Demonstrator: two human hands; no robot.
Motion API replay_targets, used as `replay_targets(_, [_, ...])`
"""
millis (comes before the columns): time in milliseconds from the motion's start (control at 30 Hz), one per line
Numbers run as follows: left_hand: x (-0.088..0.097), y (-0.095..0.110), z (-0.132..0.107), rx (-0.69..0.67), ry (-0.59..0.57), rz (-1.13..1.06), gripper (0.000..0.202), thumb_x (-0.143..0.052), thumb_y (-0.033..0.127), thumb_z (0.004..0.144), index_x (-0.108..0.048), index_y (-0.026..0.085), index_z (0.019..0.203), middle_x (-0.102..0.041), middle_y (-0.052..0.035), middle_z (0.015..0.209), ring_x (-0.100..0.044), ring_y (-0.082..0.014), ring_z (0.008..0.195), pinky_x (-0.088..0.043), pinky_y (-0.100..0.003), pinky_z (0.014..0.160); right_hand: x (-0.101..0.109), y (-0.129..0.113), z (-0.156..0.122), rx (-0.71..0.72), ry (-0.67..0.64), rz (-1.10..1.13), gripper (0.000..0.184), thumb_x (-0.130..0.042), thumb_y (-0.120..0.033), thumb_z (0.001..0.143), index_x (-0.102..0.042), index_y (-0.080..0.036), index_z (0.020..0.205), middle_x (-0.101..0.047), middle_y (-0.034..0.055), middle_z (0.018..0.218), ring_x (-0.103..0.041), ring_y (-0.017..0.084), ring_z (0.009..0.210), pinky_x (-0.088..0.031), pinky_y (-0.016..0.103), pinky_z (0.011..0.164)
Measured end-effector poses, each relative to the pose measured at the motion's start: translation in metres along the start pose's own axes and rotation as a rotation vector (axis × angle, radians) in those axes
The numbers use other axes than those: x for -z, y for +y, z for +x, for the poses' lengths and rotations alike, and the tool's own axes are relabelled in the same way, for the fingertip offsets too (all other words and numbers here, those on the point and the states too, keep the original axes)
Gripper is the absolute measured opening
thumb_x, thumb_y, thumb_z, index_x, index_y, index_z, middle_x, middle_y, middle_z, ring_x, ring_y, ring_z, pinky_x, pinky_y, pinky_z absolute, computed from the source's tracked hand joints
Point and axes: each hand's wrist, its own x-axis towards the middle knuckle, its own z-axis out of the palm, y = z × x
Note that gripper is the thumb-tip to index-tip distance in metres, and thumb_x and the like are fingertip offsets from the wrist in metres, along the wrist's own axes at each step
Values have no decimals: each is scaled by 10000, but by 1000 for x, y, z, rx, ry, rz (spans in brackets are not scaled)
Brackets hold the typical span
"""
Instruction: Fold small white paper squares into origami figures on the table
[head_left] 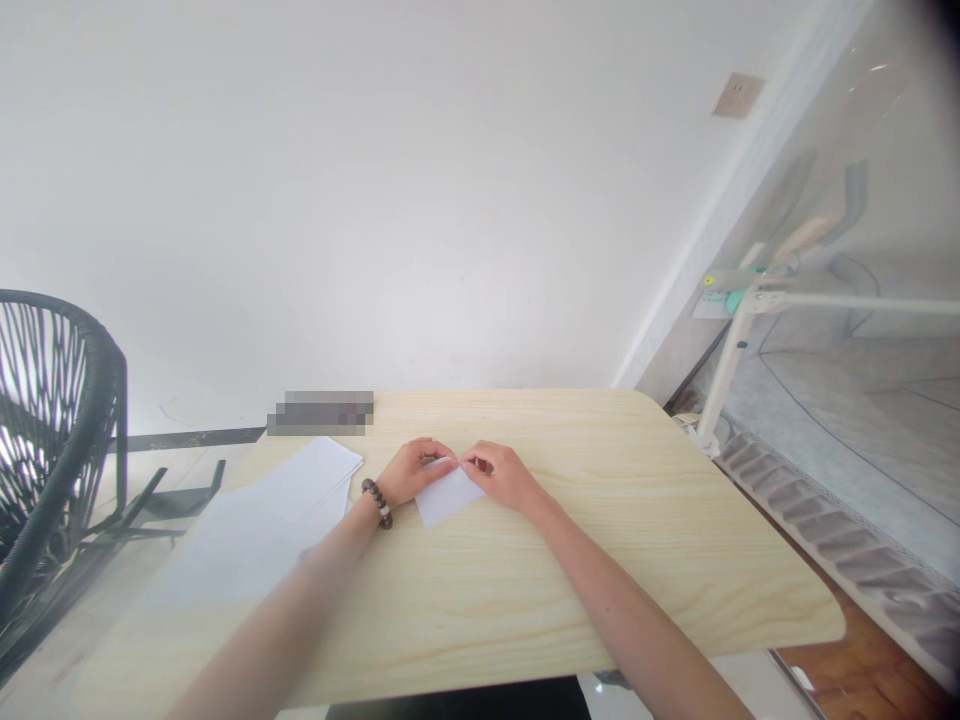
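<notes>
A small folded piece of white paper (448,495) lies on the light wooden table (600,560), near its middle. My left hand (415,468), with a dark bead bracelet at the wrist, pinches the paper's far edge with curled fingers. My right hand (501,472) pinches the same edge from the right, its fingertips almost touching those of the left. Both forearms reach in from the near edge of the table.
A loose stack of white sheets (277,510) lies on the table's left part. A black woven chair (52,440) stands to the left. A white stand (731,360) rises beyond the table's right corner. A white wall is behind.
</notes>
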Motion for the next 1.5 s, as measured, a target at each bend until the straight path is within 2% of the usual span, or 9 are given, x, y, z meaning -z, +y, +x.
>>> replay_targets(433, [1,5,0,-70,-37,46,202,-443,281,749,-615,174,749,-608,-19,765,-519,-130,733,-379,-243,719,2,1,0,23,-19,12,138,-439,-199,754,-566,-178,703,-541,1,664,-451,89,609,-340,210,599])
replay_targets(633, [0,1,0,1,1,-21,231,-451,324,739,-610,160,772,-608,-34,803,-530,-147,766,-402,-233,681,2,0,0,-20,2,45,143,-431,-230,761,-558,-172,729,-535,-2,672,-441,81,587,-328,202,562])
replay_targets(833, [1,1,-2,115,5,-130,309,-420,393,744,-593,138,767,-610,-36,768,-536,-140,675,-412,-216,568,1,1,1,-56,29,39,213,-402,-272,784,-547,-156,680,-531,0,641,-431,82,575,-308,203,541])
replay_targets(1033, [1,4,-2,117,13,-133,315,-420,402,737,-585,135,749,-602,-33,734,-525,-136,647,-406,-216,547,2,1,1,-85,17,78,224,-414,-303,773,-546,-154,669,-528,-5,622,-421,80,552,-308,200,523])
replay_targets(1233, [0,0,-1,126,68,-120,319,-410,403,740,-578,133,748,-594,-35,735,-515,-138,662,-409,-219,557,5,-2,1,-126,50,117,255,-401,-321,775,-537,-148,646,-513,-7,592,-405,77,529,-310,194,507])
replay_targets(1500, [1,-1,-1,125,39,-136,328,-404,408,745,-589,138,766,-603,-28,751,-523,-141,676,-401,-222,575,6,-1,1,-130,60,144,247,-398,-310,773,-537,-145,653,-512,-7,597,-410,77,537,-309,191,509])
